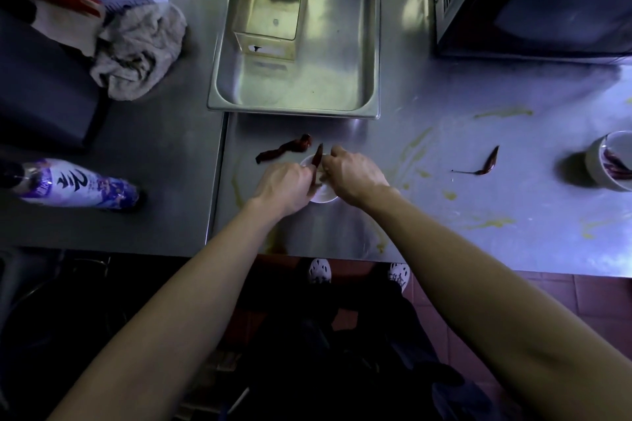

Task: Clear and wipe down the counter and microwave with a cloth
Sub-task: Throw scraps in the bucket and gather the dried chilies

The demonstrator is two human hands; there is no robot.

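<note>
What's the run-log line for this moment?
left hand: pinches chili over white cup | right hand: grips white cup | counter: two loose chilies, yellow smears | cloth: unused, left

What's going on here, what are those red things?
A person is clearing dried red chilies off the steel counter. The left hand seems to pinch one chili over a small white cup that the right hand holds. Two loose chilies lie nearby. The crumpled cloth sits untouched, yellow smears not yet wiped.

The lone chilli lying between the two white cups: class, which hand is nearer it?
Right. The right hand, at the near cup, sits left of the chilli; the left hand is farther left, on that cup's other side.
</note>
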